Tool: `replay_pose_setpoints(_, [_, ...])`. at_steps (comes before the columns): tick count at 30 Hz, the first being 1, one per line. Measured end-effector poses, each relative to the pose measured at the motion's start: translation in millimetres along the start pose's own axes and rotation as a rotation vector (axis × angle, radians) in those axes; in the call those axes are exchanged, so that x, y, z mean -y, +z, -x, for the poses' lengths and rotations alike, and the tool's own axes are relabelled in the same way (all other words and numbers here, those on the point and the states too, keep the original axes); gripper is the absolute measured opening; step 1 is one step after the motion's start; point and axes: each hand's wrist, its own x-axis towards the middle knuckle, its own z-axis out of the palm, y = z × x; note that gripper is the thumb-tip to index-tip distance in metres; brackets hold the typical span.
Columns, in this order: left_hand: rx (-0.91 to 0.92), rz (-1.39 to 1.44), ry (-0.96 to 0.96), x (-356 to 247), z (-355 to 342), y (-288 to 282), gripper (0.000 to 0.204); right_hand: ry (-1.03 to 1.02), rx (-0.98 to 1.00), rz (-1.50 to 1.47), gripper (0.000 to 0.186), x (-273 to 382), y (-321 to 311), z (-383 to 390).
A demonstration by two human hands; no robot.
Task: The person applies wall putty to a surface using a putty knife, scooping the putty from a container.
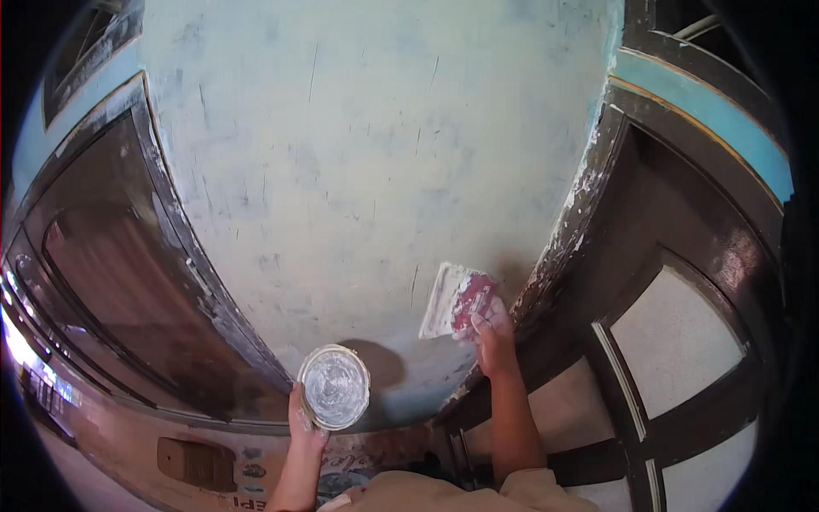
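My right hand [492,328] is closed round a wide, dark red putty spreader [472,300] whose blade edge is coated in whitish paste. The spreader is close to the lower right part of a pale, patchy wall [358,188]; whether its blade touches the wall I cannot tell. Lower and to the left, my left hand [305,420] grips a round tub [335,388] from its side and underneath. White paste is smeared over the tub's inside and rim. White residue also marks the fingers of both hands.
A brown door frame [166,183] with a dark panel borders the wall on the left. Another dark frame [589,188], flaking along its edge, leads to a panelled door [682,341] on the right. Printed cardboard [256,456] lies on the floor below.
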Motion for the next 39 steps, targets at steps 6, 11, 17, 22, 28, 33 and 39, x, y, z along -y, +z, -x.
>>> replay_pose_setpoints(6, [0.065, -0.014, 0.01, -1.8, -2.2, 4.5, 0.052, -0.248, 0.064, 0.056, 0.034, 69.0, 33.5, -44.4])
replay_pose_setpoints(11, [0.112, -0.01, 0.046, -5.2, -3.2, 4.2, 0.052, -0.515, -0.048, 0.457, 0.02, 162.2, 63.7, -88.7])
replay_pose_setpoints(17, [0.106, -0.007, 0.039, -4.1, -9.0, -2.2, 0.053, -0.863, -0.244, 0.776, 0.024, 265.6, 83.2, -146.0])
replay_pose_setpoints(22, [0.092, 0.0, 0.059, -3.9, -13.7, -8.7, 0.052, -1.048, -0.204, 0.981, 0.028, 302.4, 96.9, -167.1])
replay_pose_setpoints(28, [0.082, 0.025, 0.061, 0.9, -29.2, -14.8, 0.051, -0.982, -0.237, 1.217, 0.033, 318.0, 109.2, -181.2])
replay_pose_setpoints(33, [0.088, 0.015, 0.044, -2.4, -25.3, -7.7, 0.051, -0.959, -0.329, 1.337, 0.034, 322.9, 105.9, -183.4])
replay_pose_setpoints(39, [0.118, 0.039, 0.039, 1.4, -29.5, -14.4, 0.051, -1.038, -0.238, 1.22, 0.035, 328.7, 99.6, -185.3])
